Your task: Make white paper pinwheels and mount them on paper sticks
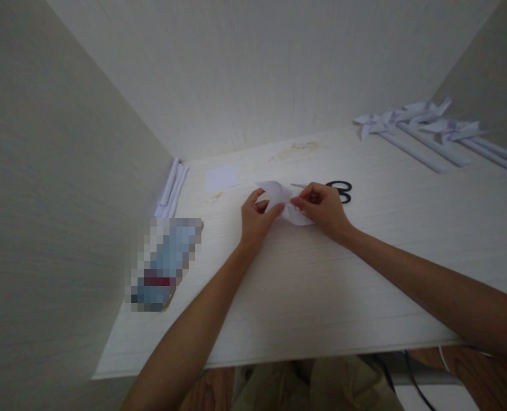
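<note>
Between my two hands is a white sheet of paper (298,217), its edges curled and bent upward. My left hand (257,217) pinches it from the left, thumb on top near the middle. With fingertips pressed together, my right hand (322,208) grips the same paper close to its centre. Black-handled scissors (339,185) lie just behind my right hand, which hides part of them; the blade tip shows to the left of the knuckles.
A flat paper square (221,178) lies at the back left. Several rolled paper sticks (172,188) lean by the left wall, near a pixelated flat object (170,262). Several paper pinwheels (450,128) on paper sticks lie at the back right. The table's front edge (279,361) is close to me.
</note>
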### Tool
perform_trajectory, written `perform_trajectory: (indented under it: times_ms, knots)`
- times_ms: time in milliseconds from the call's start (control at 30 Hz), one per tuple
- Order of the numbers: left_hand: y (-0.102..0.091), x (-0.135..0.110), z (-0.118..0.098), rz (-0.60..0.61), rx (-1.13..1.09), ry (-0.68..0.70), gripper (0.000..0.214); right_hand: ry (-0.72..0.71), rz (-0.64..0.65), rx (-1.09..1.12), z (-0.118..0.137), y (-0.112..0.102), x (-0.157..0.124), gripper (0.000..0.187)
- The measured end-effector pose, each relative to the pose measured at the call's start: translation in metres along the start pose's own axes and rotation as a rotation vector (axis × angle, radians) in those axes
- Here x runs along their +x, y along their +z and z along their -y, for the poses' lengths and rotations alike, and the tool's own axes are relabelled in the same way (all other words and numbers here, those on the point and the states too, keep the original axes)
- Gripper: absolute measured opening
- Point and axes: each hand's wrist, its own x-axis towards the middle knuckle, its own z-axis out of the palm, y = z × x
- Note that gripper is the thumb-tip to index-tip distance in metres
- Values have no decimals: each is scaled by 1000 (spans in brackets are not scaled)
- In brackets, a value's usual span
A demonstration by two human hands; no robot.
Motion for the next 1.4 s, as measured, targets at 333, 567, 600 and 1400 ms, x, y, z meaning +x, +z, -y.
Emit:
perform_trajectory:
  times_ms: [333,567,600,1400]
  knots:
    - [-1,-1,0,-9,29,6,45,-46,-9,-12,-1,0,0,18]
    - [-3,-1,1,21,71,22,45,-42,-7,-17,0,-1,-1,18]
    - [-3,-1,1,22,76,24,45,-44,-7,-19,0,-1,-1,18]
    - [-1,-1,1,24,17,-6,49,-33,-21,-16,0,2,0,18]
